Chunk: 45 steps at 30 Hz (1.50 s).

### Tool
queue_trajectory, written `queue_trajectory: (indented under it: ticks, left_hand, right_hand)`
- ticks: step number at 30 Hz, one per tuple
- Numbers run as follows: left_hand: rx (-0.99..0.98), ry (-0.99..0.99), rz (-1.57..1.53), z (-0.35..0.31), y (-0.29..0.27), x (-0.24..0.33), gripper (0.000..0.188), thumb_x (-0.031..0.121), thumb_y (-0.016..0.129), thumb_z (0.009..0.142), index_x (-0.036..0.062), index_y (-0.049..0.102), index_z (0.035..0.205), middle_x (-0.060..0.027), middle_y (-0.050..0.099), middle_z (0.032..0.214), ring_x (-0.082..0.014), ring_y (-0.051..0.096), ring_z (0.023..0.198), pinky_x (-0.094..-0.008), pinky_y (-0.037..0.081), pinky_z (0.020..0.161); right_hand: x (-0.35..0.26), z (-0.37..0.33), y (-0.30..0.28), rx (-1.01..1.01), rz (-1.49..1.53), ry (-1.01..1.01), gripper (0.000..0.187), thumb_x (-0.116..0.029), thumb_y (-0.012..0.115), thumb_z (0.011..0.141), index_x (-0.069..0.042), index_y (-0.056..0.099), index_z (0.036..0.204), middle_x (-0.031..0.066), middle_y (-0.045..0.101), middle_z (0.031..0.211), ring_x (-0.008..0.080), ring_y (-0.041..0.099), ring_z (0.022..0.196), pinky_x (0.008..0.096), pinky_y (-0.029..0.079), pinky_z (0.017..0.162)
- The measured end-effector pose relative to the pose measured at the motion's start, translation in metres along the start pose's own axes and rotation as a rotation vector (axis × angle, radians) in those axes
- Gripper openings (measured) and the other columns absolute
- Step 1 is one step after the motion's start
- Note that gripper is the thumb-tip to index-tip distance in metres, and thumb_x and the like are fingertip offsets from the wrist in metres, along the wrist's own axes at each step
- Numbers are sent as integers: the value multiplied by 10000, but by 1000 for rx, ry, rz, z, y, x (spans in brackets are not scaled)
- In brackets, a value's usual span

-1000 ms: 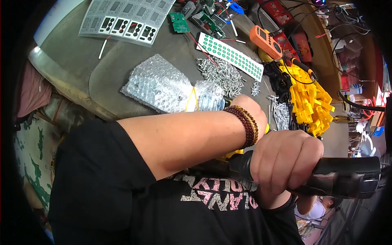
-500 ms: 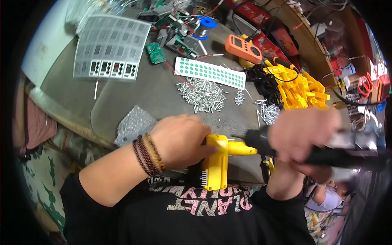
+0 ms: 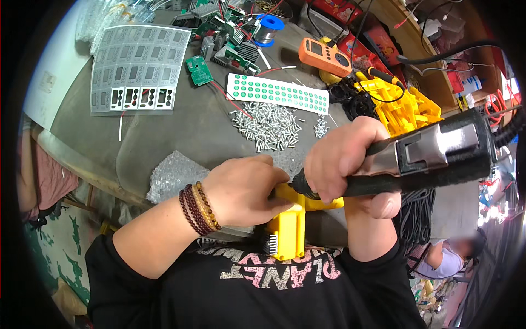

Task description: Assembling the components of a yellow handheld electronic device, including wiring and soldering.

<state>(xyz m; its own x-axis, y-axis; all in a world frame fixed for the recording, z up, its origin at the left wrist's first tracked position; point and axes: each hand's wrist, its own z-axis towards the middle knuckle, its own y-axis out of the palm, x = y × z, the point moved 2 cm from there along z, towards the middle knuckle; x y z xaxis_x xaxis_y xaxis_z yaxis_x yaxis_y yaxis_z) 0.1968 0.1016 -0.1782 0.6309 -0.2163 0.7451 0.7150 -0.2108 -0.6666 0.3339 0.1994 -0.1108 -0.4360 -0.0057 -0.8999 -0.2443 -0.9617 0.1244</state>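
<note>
Left hand [image 3: 244,186]: thumb and fingers pinching the yellow housing [image 3: 288,230], just right of it.
Right hand [image 3: 344,160]: wrapped round the black driver [image 3: 383,181], its nose at the housing beside the left fingertips.
Contact: tip hidden from where I stand; cannot tell.
Slip risk: a tilted driver could skid into the left fingers.
Twist risk: a loose pinch could let the housing turn.

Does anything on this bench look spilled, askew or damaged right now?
Silver fasteners lie heaped loose on the dark worktop, no tray beneath, so they look spilled, though perhaps deliberately set there. No obvious damage shows on the yellow housing.
</note>
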Motion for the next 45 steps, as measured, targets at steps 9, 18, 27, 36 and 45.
queue_trajectory:
  ticks: [9,18,27,36,45]
  left_hand:
    - [99,218,62,-21,-2,-10,586,266,734,723,2,585,1224,-153,605,1065,-348,612,953,-420,504,818]
    - [160,215,121,-14,6,-4,633,148,799,571,1,577,1145,-146,585,988,-346,610,889,-398,506,778]
    - [130,226,92,-9,6,-5,616,157,805,567,-37,591,1111,-169,584,937,-345,614,826,-386,510,730]
    - [127,237,85,-11,7,-7,621,141,800,560,-43,579,1111,-174,573,918,-352,603,806,-394,503,710]
    - [119,198,99,-11,9,-6,638,164,796,564,-28,570,1129,-178,559,961,-364,589,856,-406,494,745]
  right_hand:
    - [-25,-37,-32,147,-257,-6,595,-511,806,760,-35,579,1036,148,637,899,257,662,792,389,536,730]
    - [-32,-182,-31,798,650,-209,444,-288,742,871,-171,561,1260,2,572,1234,118,567,1041,471,321,1092]
    - [6,-196,-19,1028,782,-261,428,-172,776,802,-163,583,1184,-5,582,1104,120,581,960,452,329,1090]
    - [18,-192,-12,1003,806,-278,365,-174,798,773,-152,618,1090,-5,537,1073,117,569,968,420,345,1087]
    - [22,-190,-9,926,814,-328,349,-155,811,751,-149,612,1038,-7,510,1080,113,558,968,394,334,1095]
